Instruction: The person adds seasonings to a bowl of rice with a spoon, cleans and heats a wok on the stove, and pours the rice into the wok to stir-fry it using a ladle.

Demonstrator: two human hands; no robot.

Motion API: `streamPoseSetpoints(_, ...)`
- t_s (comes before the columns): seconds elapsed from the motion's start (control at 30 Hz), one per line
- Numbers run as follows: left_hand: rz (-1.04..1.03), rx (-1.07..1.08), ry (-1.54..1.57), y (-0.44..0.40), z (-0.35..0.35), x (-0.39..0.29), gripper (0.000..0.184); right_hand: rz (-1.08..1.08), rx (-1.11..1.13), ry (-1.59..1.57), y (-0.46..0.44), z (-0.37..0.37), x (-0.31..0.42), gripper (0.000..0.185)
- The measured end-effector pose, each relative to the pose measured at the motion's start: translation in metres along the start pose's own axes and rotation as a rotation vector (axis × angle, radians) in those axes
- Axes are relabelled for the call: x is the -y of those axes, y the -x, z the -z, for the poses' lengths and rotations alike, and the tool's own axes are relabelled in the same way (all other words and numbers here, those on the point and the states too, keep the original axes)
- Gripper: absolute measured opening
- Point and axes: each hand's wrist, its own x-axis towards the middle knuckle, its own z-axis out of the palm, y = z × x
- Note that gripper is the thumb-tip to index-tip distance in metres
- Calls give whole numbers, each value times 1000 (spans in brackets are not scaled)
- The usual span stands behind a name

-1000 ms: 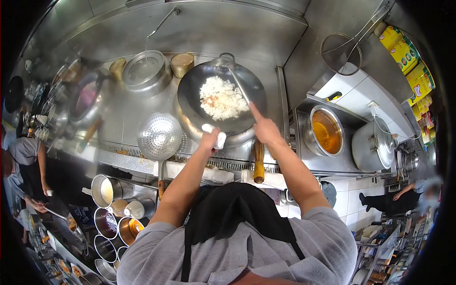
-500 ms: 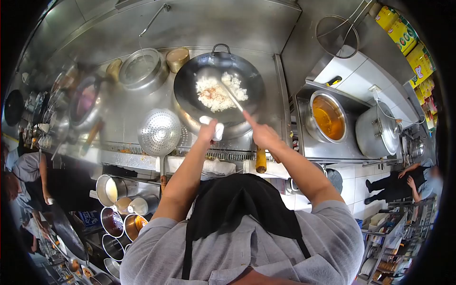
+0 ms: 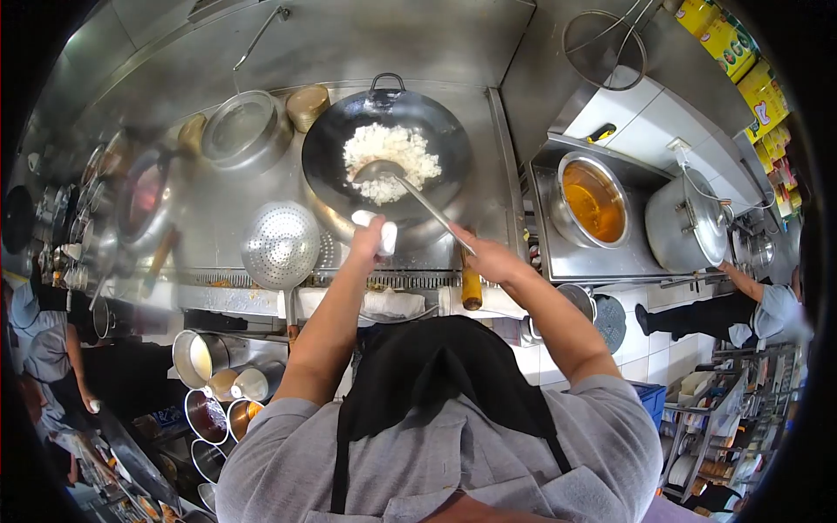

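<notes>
White rice lies in a large dark wok on the steel stove. My right hand is wrapped round the end of a long-handled ladle, whose bowl rests in the front part of the rice. At the wok's near edge, my left hand is closed on a folded white cloth; the cloth covers the rim there. To the left of that hand lies a perforated strainer, its handle toward me.
A pot of orange liquid and a lidded metal pot stand on the right. Several metal containers are at the lower left. A wooden handle juts out before the wok. Another person stands far right.
My right hand has drawn the ladle toward me and slightly right, its bowl now at the front of the rice. Reddish seasoning on the rice no longer shows. The person at right has moved.
</notes>
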Motion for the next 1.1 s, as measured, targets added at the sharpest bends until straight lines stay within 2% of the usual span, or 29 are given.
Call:
streamPoseSetpoints(0.07,15,18,-7,-2,6,2,37,42,-44,-29,12,9,3,79)
streamPoseSetpoints(0.13,40,61,-15,-6,6,3,39,-296,30,-81,28,47,48,76)
streamPoseSetpoints(0.17,39,65,-9,-4,3,1,39,-298,30,-74,24,46,53,76)
streamPoseSetpoints(0.23,42,10,3,7,0,-2,39,-476,103,-3,20,40,59,74)
streamPoseSetpoints(0.27,42,16,2,6,-1,1,39,-482,100,-2,13,27,43,74)
streamPoseSetpoints(0.33,63,3,60,1,-3,4,39,-276,68,66,-16,0,-5,84)
streamPoseSetpoints(0.37,55,8,56,1,-1,1,39,-203,39,-32,-23,8,-13,85)
streamPoseSetpoints(0.47,108,101,-8,-1,8,5,41,-240,-35,-52,5,36,17,86)
streamPoseSetpoints(0.5,113,133,64,-11,9,11,42,-244,-42,-46,15,39,25,86)
streamPoseSetpoints(0.53,117,159,142,-3,6,0,43,-328,-41,-22,25,38,34,84)
streamPoseSetpoints(0.57,182,126,168,6,5,-10,37,-412,-32,-1,29,36,40,83)
streamPoseSetpoints(0.6,191,121,174,4,2,-9,37,-413,-20,1,27,27,32,83)
streamPoseSetpoints(0.7,177,98,262,-38,-2,9,22,-352,38,78,2,-9,-24,81)
streamPoseSetpoints(0.8,93,70,352,47,4,-14,18,-321,94,-53,33,42,21,82)
streamPoseSetpoints(0.87,34,45,559,89,20,3,17,-241,128,-30,86,71,31,82)
streamPoseSetpoints(0.9,-44,47,533,113,21,0,17,-150,139,-136,114,79,31,83)
streamPoseSetpoints(0.93,25,44,497,123,21,-11,16,-61,167,-240,133,89,35,83)
streamPoseSetpoints(0.97,95,43,463,134,21,-22,15,-257,352,-308,133,109,60,83)
streamPoseSetpoints(1.0,72,127,629,118,13,-28,12,-457,541,-382,132,116,79,84)
streamPoseSetpoints(1.03,94,108,512,85,7,-23,9,-200,432,-286,128,75,37,84)
streamPoseSetpoints(1.1,114,100,353,42,-2,-17,7,-133,246,-49,83,24,4,84)
